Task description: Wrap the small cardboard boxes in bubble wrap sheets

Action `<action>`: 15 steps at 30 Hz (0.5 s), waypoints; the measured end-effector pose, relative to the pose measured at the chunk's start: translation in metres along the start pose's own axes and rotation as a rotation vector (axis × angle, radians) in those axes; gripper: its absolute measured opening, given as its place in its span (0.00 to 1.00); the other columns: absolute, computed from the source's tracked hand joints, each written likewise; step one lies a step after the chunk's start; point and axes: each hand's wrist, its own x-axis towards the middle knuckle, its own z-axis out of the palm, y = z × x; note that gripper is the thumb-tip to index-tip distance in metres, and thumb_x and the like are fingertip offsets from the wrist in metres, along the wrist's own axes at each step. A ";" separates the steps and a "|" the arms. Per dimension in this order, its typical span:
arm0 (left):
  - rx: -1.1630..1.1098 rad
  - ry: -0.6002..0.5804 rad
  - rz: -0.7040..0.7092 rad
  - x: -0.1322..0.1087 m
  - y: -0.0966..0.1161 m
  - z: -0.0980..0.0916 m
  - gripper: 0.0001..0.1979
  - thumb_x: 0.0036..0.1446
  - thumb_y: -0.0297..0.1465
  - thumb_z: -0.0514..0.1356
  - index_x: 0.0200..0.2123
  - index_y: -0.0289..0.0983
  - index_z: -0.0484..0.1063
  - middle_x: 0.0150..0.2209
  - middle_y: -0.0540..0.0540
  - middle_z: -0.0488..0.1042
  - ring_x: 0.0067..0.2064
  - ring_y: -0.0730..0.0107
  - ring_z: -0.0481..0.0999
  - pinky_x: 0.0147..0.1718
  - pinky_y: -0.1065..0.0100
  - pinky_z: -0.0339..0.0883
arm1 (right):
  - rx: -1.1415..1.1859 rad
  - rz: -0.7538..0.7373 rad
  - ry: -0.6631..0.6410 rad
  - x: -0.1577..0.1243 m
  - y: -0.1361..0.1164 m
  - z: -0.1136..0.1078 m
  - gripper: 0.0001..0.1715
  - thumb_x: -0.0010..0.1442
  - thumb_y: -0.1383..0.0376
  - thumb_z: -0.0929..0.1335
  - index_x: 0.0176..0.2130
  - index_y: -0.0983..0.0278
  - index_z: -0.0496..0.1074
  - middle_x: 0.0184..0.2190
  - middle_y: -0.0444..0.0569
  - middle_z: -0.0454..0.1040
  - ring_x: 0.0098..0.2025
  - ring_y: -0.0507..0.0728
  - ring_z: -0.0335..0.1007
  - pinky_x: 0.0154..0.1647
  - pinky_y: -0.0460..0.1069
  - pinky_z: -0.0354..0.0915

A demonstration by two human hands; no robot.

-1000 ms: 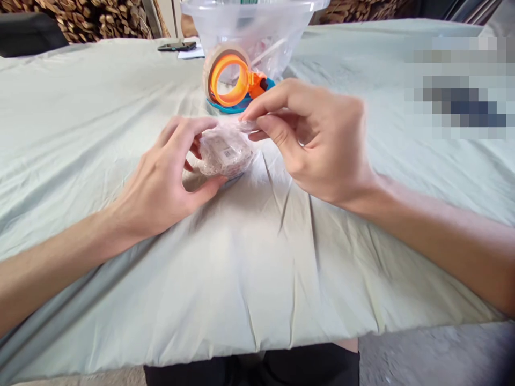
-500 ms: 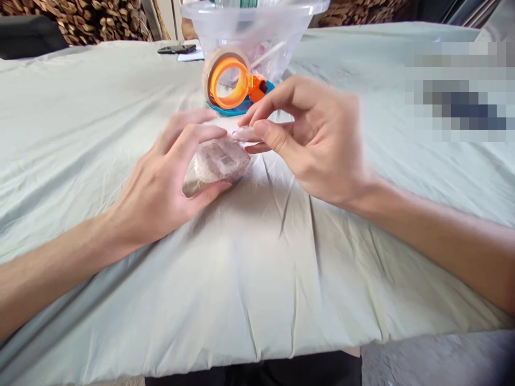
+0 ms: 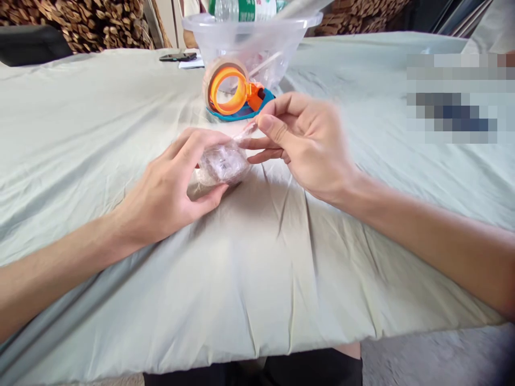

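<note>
- A thin twisted end of clear plastic wrap (image 3: pixel 246 132) is pinched between the thumb and first finger of the right hand (image 3: pixel 308 143); the other fingers are curled loosely under it.
- A small lumpy packet wrapped in clear plastic (image 3: pixel 222 165) is gripped by the left hand (image 3: pixel 171 185), with the fingers bent over its top and the thumb pressed under its near side.
- The packet is held just above the pale green cloth-covered table (image 3: pixel 257 279), near the middle and closer to the far edge than the near one.
- A roll of tan tape on an orange and blue holder (image 3: pixel 231 91) is seen just behind the hands, standing on the cloth.
- A big clear plastic tub (image 3: pixel 253 40) is set right behind the tape, by the far edge.
- A dark flat phone (image 3: pixel 177 56) is laid near the far edge, left of the tub.
</note>
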 end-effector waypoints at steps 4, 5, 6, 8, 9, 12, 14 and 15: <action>-0.037 -0.004 -0.053 -0.004 0.000 0.000 0.31 0.70 0.31 0.65 0.73 0.47 0.64 0.67 0.45 0.80 0.64 0.55 0.85 0.61 0.57 0.85 | -0.182 -0.170 -0.037 -0.004 -0.007 0.000 0.21 0.62 0.46 0.87 0.38 0.55 0.83 0.40 0.45 0.84 0.46 0.60 0.88 0.44 0.52 0.85; -0.063 -0.001 -0.051 -0.004 0.000 0.000 0.31 0.72 0.31 0.64 0.74 0.47 0.63 0.70 0.44 0.79 0.66 0.55 0.85 0.63 0.56 0.84 | -0.220 -0.206 -0.064 -0.004 -0.007 0.000 0.20 0.64 0.46 0.86 0.38 0.55 0.83 0.41 0.45 0.84 0.47 0.60 0.87 0.49 0.53 0.85; -0.092 0.005 -0.042 -0.004 0.001 0.000 0.31 0.73 0.32 0.62 0.76 0.47 0.63 0.72 0.44 0.78 0.68 0.54 0.84 0.65 0.55 0.83 | -0.250 -0.240 -0.094 -0.005 -0.007 0.000 0.19 0.65 0.47 0.85 0.38 0.55 0.83 0.42 0.46 0.84 0.49 0.60 0.86 0.53 0.53 0.84; -0.124 0.037 -0.030 -0.003 0.001 -0.001 0.29 0.77 0.34 0.61 0.77 0.49 0.65 0.73 0.45 0.78 0.71 0.55 0.82 0.69 0.54 0.81 | -0.287 -0.303 -0.131 -0.005 -0.005 0.000 0.19 0.67 0.47 0.85 0.39 0.55 0.83 0.43 0.46 0.84 0.50 0.60 0.84 0.58 0.55 0.83; -0.117 0.070 -0.025 -0.002 0.002 -0.002 0.26 0.77 0.34 0.62 0.75 0.49 0.68 0.72 0.45 0.80 0.71 0.54 0.82 0.69 0.53 0.81 | -0.295 -0.326 -0.142 -0.005 -0.004 0.000 0.19 0.67 0.46 0.84 0.39 0.55 0.83 0.43 0.47 0.85 0.50 0.60 0.84 0.58 0.55 0.83; -0.060 0.190 0.007 0.003 0.007 -0.001 0.16 0.76 0.35 0.68 0.64 0.49 0.78 0.63 0.46 0.86 0.67 0.52 0.86 0.65 0.51 0.83 | -0.315 -0.338 -0.170 -0.005 -0.002 0.001 0.20 0.69 0.45 0.83 0.39 0.55 0.81 0.42 0.47 0.85 0.48 0.59 0.83 0.55 0.54 0.83; -0.055 0.241 0.026 0.006 0.012 -0.001 0.11 0.76 0.33 0.70 0.57 0.48 0.79 0.57 0.49 0.88 0.61 0.52 0.89 0.61 0.49 0.84 | -0.335 -0.327 -0.180 -0.006 -0.003 0.002 0.21 0.69 0.44 0.82 0.39 0.56 0.81 0.42 0.46 0.86 0.46 0.58 0.83 0.55 0.53 0.83; -0.056 0.251 0.020 0.007 0.015 0.000 0.09 0.76 0.31 0.70 0.55 0.48 0.79 0.54 0.51 0.89 0.58 0.54 0.90 0.59 0.49 0.84 | -0.341 -0.324 -0.177 -0.006 -0.003 0.003 0.22 0.68 0.44 0.83 0.40 0.56 0.80 0.42 0.46 0.85 0.46 0.58 0.83 0.55 0.53 0.83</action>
